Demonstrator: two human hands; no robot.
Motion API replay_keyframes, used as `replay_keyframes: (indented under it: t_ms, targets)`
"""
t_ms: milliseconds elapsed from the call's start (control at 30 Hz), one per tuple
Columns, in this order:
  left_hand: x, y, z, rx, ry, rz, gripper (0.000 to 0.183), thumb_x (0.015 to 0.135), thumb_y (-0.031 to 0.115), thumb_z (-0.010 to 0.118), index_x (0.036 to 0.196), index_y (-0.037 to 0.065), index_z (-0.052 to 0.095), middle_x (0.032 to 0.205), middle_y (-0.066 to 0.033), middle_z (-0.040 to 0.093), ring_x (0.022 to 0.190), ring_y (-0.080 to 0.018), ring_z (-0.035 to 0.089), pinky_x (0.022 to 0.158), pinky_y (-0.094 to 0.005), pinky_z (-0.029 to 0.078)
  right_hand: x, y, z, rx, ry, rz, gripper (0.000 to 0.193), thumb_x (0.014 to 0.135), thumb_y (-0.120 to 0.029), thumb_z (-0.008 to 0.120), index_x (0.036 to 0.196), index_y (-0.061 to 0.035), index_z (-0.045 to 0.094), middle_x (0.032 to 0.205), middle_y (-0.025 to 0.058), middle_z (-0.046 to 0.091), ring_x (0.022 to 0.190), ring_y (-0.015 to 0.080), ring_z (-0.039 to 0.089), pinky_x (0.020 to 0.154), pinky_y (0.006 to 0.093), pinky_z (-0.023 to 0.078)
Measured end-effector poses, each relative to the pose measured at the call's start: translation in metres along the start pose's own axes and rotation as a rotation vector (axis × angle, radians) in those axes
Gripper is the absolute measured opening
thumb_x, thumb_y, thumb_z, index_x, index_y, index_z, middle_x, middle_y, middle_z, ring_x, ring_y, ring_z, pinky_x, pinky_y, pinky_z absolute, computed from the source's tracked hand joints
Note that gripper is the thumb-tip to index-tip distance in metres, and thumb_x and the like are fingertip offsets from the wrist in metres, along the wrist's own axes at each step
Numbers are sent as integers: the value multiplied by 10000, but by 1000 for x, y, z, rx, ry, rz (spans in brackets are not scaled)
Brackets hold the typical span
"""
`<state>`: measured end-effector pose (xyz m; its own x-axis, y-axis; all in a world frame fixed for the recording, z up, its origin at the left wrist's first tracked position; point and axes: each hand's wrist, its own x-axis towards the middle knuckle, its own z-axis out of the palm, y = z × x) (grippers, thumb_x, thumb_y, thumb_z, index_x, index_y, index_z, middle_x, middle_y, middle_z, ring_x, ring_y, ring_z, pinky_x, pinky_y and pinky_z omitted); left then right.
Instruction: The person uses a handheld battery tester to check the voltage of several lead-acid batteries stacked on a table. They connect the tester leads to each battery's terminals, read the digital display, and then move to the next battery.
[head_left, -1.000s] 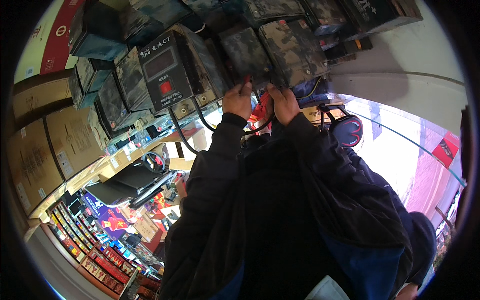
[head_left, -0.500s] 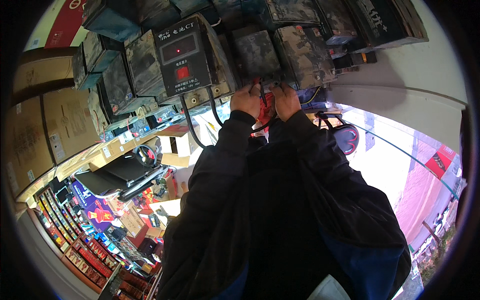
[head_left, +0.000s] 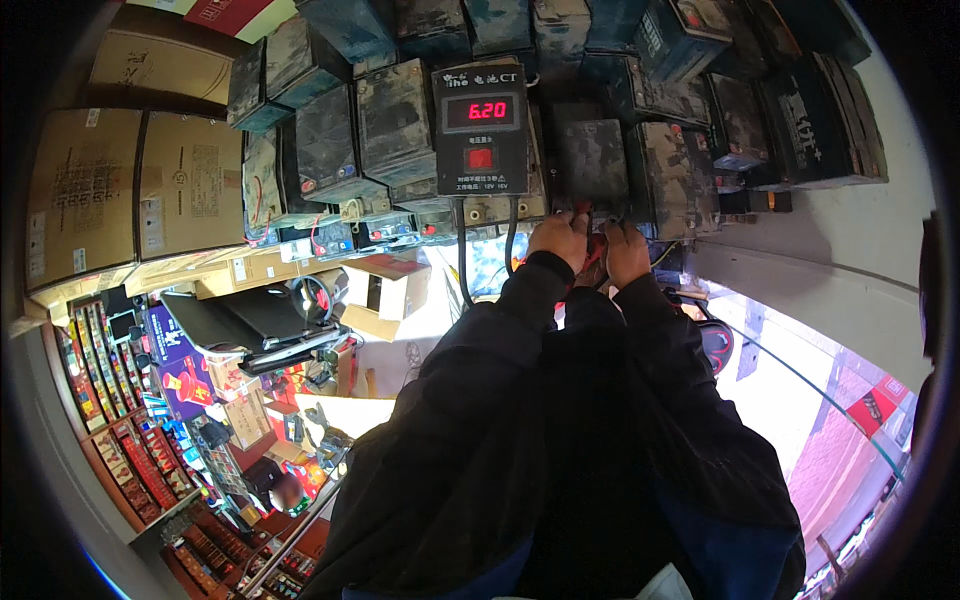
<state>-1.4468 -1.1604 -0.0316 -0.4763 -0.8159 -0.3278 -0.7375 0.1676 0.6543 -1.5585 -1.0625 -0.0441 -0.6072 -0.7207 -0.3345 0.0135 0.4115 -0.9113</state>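
Note:
A black battery tester point(head_left: 450, 165) with a red switch and a lit red digit display stands against the stacked batteries, two black cables point(head_left: 463, 250) hanging from it. Right of it is a dusty dark battery point(head_left: 592, 160). At this battery's lower edge my left hand point(head_left: 560, 240) is closed on a red clip point(head_left: 582, 209). Close beside it, my right hand point(head_left: 627, 252) pinches a dark clip at the same edge; its jaws are mostly hidden by the fingers. More red shows between the two hands.
Dusty used batteries point(head_left: 400, 120) are stacked along the far side, on both sides of the tester. Cardboard boxes point(head_left: 190, 190) stand at the left, with an open carton point(head_left: 390, 295) nearer. A white wall point(head_left: 800, 280) borders the right.
The tester's display has gone from a single red dot to lit digits. My view has shifted, so the batteries and hands appear further right and lower. Both hands stay at the same battery.

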Motion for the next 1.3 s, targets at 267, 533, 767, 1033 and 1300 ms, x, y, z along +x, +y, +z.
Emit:
replay_keyframes:
  t_ms: [267,533,767,1033,1300]
  targets:
    - [0,6,-6,-9,-66,-51,469,1025,411,512,1125,1,718,1060,-301,700,1051,-469,651,938,-499,508,4,7,0,-145,-9,27,175,915,-105,562,997,-14,686,982,242,662,892,433,654,777,484,525]
    - [-1,4,-7,-5,-62,2,497,1042,441,473,1125,17,720,1050,-301,702,1042,-471,652,934,-522,503,18,56,-4,-921,-40,-560,214,873,-161,625,1024,-12,655,1086,243,642,985,390,652,774,528,545]
    - [-26,26,-28,-333,-40,123,405,1046,393,570,1152,20,689,896,-207,694,823,-366,667,772,-429,506,-38,-23,-28,600,-107,253,185,991,-222,653,981,-39,670,709,64,607,602,200,615,575,335,493]
    - [-68,70,-73,-702,-290,-56,402,1069,324,572,1235,-33,656,1029,-134,667,897,-165,630,801,-333,520,-59,-96,-54,467,-283,178,228,929,-185,776,1030,-9,672,733,19,632,619,93,600,540,263,453]
    - [-109,78,-150,-421,93,425,356,941,102,703,1264,-30,632,1179,-130,628,1048,-239,631,898,-349,511,-74,-122,-58,421,-273,64,207,985,-177,717,1026,19,666,789,5,634,720,76,590,647,256,476]
